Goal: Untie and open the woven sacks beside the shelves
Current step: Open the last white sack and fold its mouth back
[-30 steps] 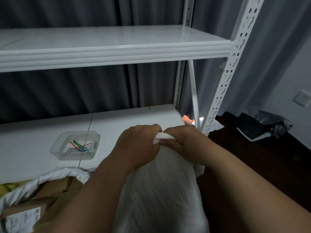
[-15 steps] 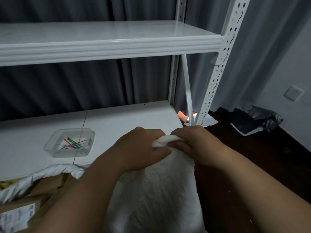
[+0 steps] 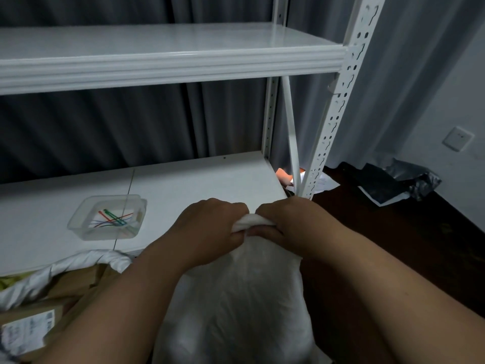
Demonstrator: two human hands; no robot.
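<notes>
We see the white woven sack (image 3: 236,306) standing nearest, on the floor against the lower shelf (image 3: 183,179). At its bunched neck, the left hand (image 3: 210,227) and right hand (image 3: 288,223) meet, fingers curled tight and pinching the gathered top. Farther left, a clear tray (image 3: 106,216) of coloured ties sits on that shelf.

White shelf (image 3: 196,185) bears clear tray (image 3: 106,218) (coloured ties).
</notes>
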